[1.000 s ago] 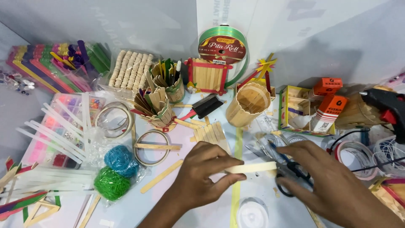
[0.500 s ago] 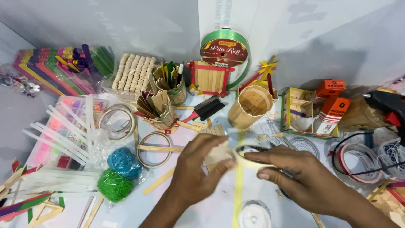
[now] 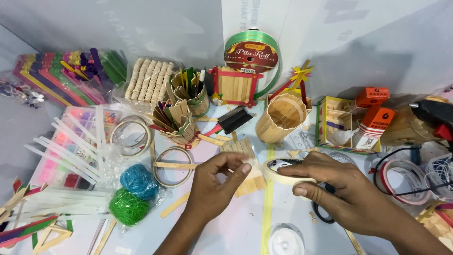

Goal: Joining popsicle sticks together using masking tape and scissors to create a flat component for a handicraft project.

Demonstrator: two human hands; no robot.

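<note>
**Tape end coming off the roll, nothing stuck down yet**

Our right hand (image 3: 339, 189) closes around the masking tape roll (image 3: 283, 171), held just above the table (image 3: 226, 236). Our left hand (image 3: 214, 182) pinches at the tape's free end, fingers curled. We judge the tape only started: no strip is laid on the flat stick panel (image 3: 245, 165) beneath, and cutting remains.

Right hand (image 3: 339, 189) gripped a roll of masking tape (image 3: 283, 170) at centre frame; left hand (image 3: 214, 184) pinched its loose end. Flat stick panel (image 3: 247, 170) lay beneath, wooden cup (image 3: 283, 118) above.
</note>
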